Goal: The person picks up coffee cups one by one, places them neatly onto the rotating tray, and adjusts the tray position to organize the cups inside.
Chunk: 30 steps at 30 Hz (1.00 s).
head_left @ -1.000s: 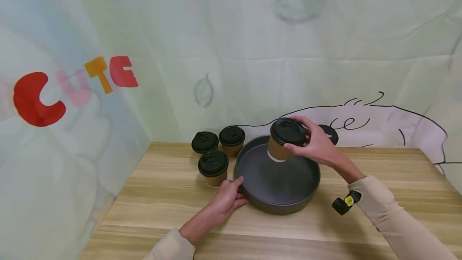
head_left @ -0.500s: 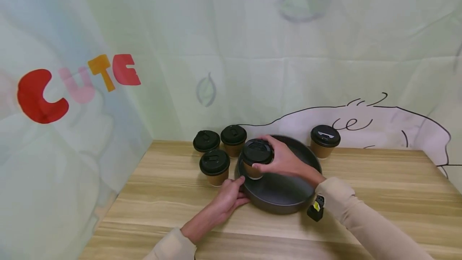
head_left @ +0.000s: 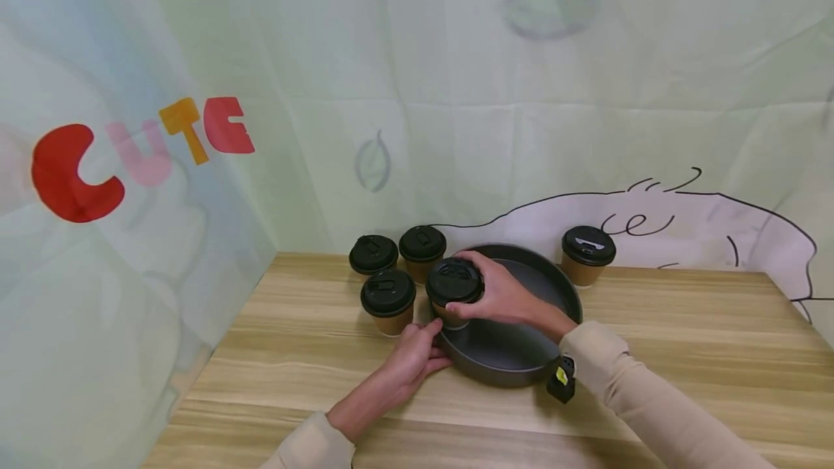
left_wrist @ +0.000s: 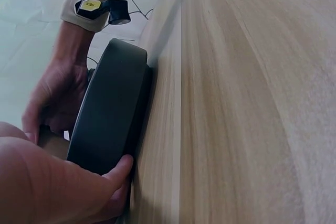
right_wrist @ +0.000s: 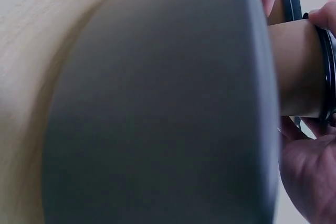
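Observation:
A paper coffee cup (head_left: 454, 289) with a black lid and a brown sleeve stands upright over the left side of a round dark grey cake pan (head_left: 515, 376). My right hand (head_left: 498, 294) grips that cup around its lid and upper side. In the right wrist view, the cup's brown side (right_wrist: 299, 69) shows beyond the pan's wall (right_wrist: 157, 108). My left hand (head_left: 412, 357) holds the pan at its front left, thumb at the rim and fingers along the outer wall. In the left wrist view, its fingertips (left_wrist: 123, 166) lie at the pan's lower edge, close to the tabletop.
Left of the pan, three more lidded cups stand close together: a front one (head_left: 389, 302), a back left one (head_left: 373, 255) and a back right one (head_left: 423, 252). Another cup (head_left: 588, 255) is behind the pan's right side. A printed curtain (head_left: 456, 93) hangs behind the wooden table (head_left: 293, 375).
My right hand has carried the cup left and lower, from above the pan's middle to its left side. The cup at back right has come into full view. My left hand stays on the pan.

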Available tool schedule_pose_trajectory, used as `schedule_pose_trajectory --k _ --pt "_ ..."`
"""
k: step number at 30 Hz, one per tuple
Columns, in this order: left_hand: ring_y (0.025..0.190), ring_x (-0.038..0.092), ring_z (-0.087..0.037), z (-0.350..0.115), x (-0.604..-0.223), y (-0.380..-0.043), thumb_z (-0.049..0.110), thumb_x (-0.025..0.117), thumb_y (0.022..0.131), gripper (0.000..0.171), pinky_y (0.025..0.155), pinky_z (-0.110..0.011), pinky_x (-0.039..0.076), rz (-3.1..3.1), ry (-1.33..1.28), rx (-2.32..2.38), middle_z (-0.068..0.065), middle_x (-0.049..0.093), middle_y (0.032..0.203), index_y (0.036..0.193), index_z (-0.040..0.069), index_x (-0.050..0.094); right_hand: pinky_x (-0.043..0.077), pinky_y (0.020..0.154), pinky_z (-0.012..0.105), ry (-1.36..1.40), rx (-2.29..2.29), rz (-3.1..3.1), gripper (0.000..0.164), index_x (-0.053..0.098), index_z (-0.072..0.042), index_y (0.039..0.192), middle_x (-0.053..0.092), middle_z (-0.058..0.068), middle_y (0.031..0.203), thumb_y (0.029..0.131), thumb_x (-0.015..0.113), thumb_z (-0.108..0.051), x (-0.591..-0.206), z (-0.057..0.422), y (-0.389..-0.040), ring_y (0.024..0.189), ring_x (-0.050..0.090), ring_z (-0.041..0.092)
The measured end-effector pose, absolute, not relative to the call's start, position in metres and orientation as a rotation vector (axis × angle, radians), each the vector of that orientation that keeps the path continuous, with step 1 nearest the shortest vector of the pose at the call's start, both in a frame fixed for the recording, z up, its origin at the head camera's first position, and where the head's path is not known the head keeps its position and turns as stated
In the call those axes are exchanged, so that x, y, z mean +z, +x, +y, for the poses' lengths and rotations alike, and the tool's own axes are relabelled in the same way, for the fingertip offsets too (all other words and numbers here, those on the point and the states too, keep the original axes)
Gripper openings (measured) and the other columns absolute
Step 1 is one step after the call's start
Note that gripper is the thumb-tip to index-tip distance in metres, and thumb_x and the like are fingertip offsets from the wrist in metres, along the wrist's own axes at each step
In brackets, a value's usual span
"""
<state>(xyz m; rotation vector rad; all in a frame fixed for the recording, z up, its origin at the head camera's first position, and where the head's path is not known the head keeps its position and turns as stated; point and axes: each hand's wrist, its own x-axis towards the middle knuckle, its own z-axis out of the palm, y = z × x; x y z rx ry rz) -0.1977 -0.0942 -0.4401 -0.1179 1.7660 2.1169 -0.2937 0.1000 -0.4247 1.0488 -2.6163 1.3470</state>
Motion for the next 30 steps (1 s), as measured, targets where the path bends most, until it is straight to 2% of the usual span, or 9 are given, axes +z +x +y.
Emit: schedule_pose_trajectory --k 7,10,17,23,27,30 --pt "0.124 0.057 -0.042 -0.092 -0.440 -0.198 0.020 0.035 0.113 0.054 0.105 -0.053 0.048 1.754 -0.150 2.120 -0.037 0.044 0.143 0.147 -0.021 0.023 0.049 0.105 0.050 1.007 1.413 -2.625 0.089 0.041 -0.008 0.155 0.055 0.012 0.145 0.084 0.085 -0.038 -0.425 0.116 -0.286 0.126 0.058 0.028" --pt "0.126 0.054 -0.046 -0.091 -0.440 -0.197 0.019 0.036 0.113 0.056 0.106 -0.055 0.047 1.744 -0.149 2.144 -0.039 0.040 0.145 0.147 -0.022 0.020 0.049 0.106 0.051 0.972 1.484 -2.588 0.084 0.040 -0.007 0.155 0.053 0.013 0.147 0.088 0.083 -0.032 -0.422 0.133 -0.280 0.128 0.058 0.032" --pt "0.130 0.046 -0.053 -0.092 -0.442 -0.198 0.018 0.036 0.112 0.060 0.109 -0.059 0.043 1.727 -0.146 2.184 -0.043 0.030 0.148 0.149 -0.023 0.011 0.048 0.105 0.056 0.785 1.390 -2.500 0.062 0.050 -0.005 0.147 0.061 0.016 0.135 0.093 0.079 -0.019 -0.424 0.190 -0.264 0.123 0.061 0.039" --pt "0.124 0.052 -0.047 -0.092 -0.441 -0.198 0.018 0.036 0.113 0.057 0.107 -0.058 0.045 1.750 -0.141 2.176 -0.041 0.037 0.143 0.147 -0.023 0.017 0.052 0.098 0.057 0.555 1.144 -2.496 0.040 0.059 0.006 0.134 0.064 0.022 0.127 0.099 0.070 -0.011 -0.440 0.225 -0.245 0.114 0.064 0.040" --pt "0.122 0.054 -0.045 -0.091 -0.442 -0.198 0.019 0.036 0.113 0.055 0.107 -0.058 0.046 1.755 -0.134 2.175 -0.040 0.040 0.141 0.145 -0.023 0.020 0.055 0.092 0.056 0.436 1.151 -2.524 0.034 0.060 0.008 0.130 0.064 0.025 0.126 0.103 0.063 -0.011 -0.450 0.234 -0.236 0.109 0.065 0.041" --pt "0.123 0.053 -0.046 -0.090 -0.443 -0.198 0.019 0.036 0.113 0.056 0.108 -0.058 0.045 1.751 -0.132 2.177 -0.040 0.039 0.141 0.146 -0.023 0.019 0.056 0.091 0.055 0.325 1.198 -2.621 0.037 0.059 0.010 0.133 0.065 0.027 0.125 0.108 0.055 -0.018 -0.455 0.237 -0.234 0.109 0.066 0.041"
